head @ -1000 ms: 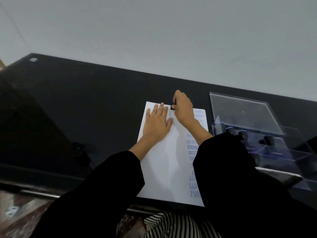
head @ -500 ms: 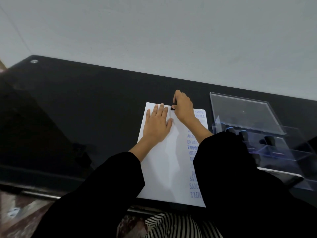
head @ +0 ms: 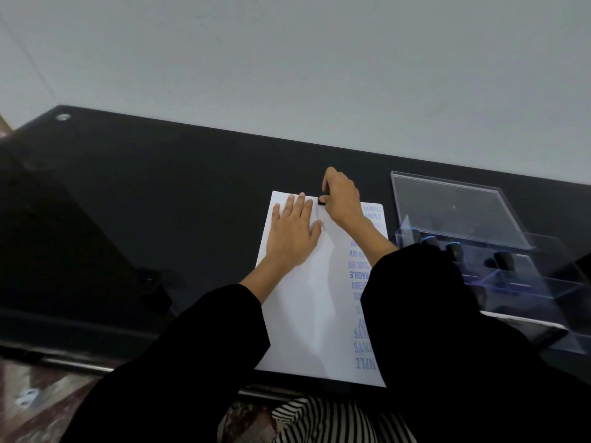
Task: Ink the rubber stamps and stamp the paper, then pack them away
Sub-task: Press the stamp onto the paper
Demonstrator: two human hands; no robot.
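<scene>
A white sheet of paper (head: 307, 314) lies on the black glass table (head: 160, 203), with a column of blue stamped words down its right side. My left hand (head: 292, 233) lies flat on the sheet's upper left, fingers straight. My right hand (head: 340, 199) grips a small black rubber stamp (head: 320, 201) and holds it down on the paper's top edge. Most of the stamp is hidden under my fingers.
To the right stands a clear plastic box (head: 479, 247) with its lid open, holding several black-handled stamps (head: 454, 251). A flat case (head: 540, 330) lies in front of it, partly hidden by my sleeve. The table's near edge runs just below the paper.
</scene>
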